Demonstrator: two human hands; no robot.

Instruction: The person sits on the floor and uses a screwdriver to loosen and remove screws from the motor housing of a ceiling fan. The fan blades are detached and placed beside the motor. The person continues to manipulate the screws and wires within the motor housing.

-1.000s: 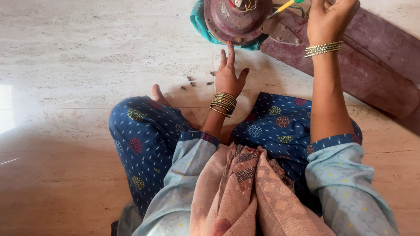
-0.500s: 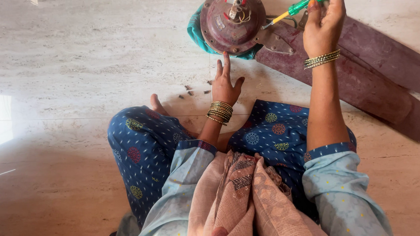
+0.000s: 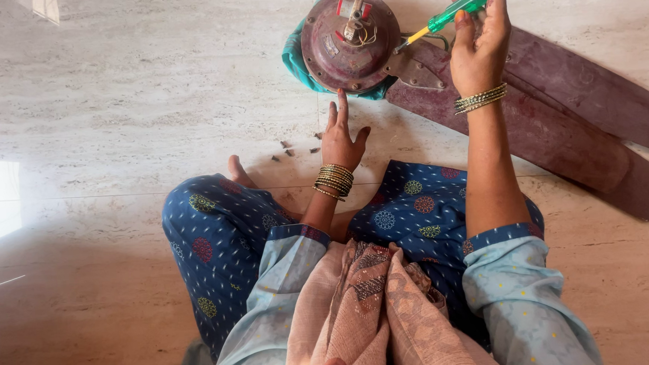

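Here the right hand (image 3: 480,45) grips a green-handled screwdriver (image 3: 445,17) at the round, dusty maroon fan motor (image 3: 350,40) near the floor's far edge, while the left hand (image 3: 343,138), open, fingertips it.

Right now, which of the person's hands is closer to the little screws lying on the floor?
The left. The left hand rests on the floor just right of the scattered screws. The right hand is far off to the upper right, holding a green screwdriver by the fan motor.
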